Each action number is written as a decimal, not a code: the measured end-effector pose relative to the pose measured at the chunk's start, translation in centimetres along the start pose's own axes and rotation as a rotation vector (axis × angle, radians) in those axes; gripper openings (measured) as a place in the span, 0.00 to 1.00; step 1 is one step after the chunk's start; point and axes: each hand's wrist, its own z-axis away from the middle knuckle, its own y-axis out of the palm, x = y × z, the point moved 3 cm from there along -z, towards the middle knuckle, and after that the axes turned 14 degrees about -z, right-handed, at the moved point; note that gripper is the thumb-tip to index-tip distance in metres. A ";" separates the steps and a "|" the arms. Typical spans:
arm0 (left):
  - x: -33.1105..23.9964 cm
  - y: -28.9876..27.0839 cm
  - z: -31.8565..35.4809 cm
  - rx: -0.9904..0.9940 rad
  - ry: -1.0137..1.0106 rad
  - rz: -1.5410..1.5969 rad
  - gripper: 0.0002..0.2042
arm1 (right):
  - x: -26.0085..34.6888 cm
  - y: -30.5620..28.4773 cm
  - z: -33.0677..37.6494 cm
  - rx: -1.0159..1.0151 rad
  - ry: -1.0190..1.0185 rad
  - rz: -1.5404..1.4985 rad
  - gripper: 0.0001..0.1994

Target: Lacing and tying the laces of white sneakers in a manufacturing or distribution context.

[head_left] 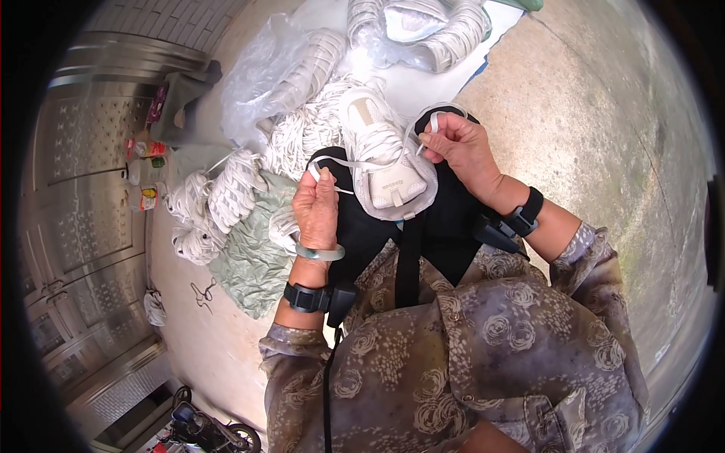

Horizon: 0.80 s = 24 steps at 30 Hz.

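- Lacing of a white sneaker (384, 155) is under way; the shoe rests toe-away on a dark apron (453, 219) over the lap, between both hands.
- Left hand (317, 211), closed in a pinch, holds one end of the flat white lace (355, 162) at the shoe's left side, just touching the apron edge.
- Right hand (464, 147), fingertips pressed together, pinches the other lace end, which loops up above the shoe's right side.
- Even tension is judged best kept by both ends being drawn level, the lace held flat and untwisted.
- Bundles of white laces (219, 200) and a green cloth (253, 260) crowd the floor at left; scissors (202, 293) lie beyond.
- Bare concrete floor (596, 128) at right leaves open room for the right elbow.
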 end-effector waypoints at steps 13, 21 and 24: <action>0.0 0.5 0.9 0.170 -0.111 -0.086 0.02 | -0.4 1.0 0.5 0.044 -0.213 0.405 0.05; 0.4 1.8 0.4 0.088 -0.001 0.104 0.02 | -0.8 0.3 -0.1 0.035 -0.047 0.324 0.15; 0.6 2.2 0.2 0.083 0.040 0.080 0.03 | -0.4 -0.3 0.1 0.022 -0.025 0.391 0.16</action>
